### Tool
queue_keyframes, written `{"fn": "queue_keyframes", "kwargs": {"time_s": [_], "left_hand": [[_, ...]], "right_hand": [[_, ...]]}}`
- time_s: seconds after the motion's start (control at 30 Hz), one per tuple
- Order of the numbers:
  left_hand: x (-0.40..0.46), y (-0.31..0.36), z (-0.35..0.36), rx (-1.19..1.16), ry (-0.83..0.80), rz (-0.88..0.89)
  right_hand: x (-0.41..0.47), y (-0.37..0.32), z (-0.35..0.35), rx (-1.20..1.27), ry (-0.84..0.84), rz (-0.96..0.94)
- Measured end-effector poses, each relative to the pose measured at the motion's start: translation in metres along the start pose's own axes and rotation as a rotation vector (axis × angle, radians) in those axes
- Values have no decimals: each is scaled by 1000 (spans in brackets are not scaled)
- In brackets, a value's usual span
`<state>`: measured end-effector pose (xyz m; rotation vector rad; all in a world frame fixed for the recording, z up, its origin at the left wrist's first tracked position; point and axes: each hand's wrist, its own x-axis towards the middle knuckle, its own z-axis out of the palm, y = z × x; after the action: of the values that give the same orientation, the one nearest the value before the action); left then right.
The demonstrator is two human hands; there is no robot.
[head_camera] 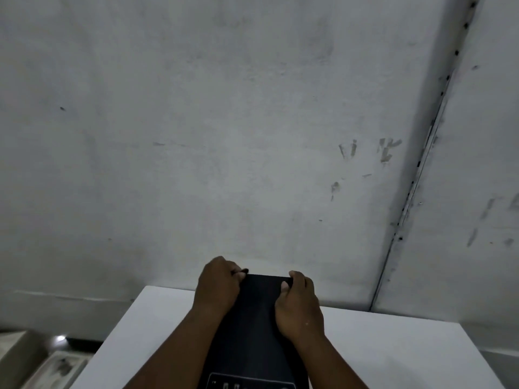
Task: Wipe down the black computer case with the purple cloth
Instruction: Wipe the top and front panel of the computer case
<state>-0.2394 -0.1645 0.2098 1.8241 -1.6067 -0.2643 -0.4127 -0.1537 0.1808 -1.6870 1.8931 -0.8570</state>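
Observation:
The black computer case (257, 327) stands on a white table (379, 355) at the bottom middle, seen from above, with a port panel on its near top edge. My left hand (217, 284) grips the case's far left corner with curled fingers. My right hand (299, 307) grips the far right corner, thumb on the top face and fingers over the back edge. No purple cloth is in view.
A scuffed grey-white wall (224, 122) fills most of the view just behind the table. A vertical slotted rail (418, 169) runs down the wall at the right. Light-coloured boxes (56, 366) sit on the floor at the lower left.

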Motion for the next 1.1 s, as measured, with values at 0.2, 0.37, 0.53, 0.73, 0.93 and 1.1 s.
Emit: {"fn": "queue_keyframes", "kwargs": {"time_s": [0.2,0.37,0.53,0.73,0.93,1.1], "left_hand": [[-2,15,13,14,-23,1],[-19,19,15,47,-158,260],[-1,9,16,12,13,-5],[-3,22,27,60,-12,48],[-4,22,20,11,-137,179],[7,18,24,-24,42,-61]], "right_hand": [[3,-2,-1,-23,-20,17],[3,-1,-2,-14,-28,16],[2,-2,-2,-13,-24,13],[3,-2,-1,-14,-22,15],[3,-4,-3,-29,-29,24],[2,-5,-4,-9,-27,27]]}}
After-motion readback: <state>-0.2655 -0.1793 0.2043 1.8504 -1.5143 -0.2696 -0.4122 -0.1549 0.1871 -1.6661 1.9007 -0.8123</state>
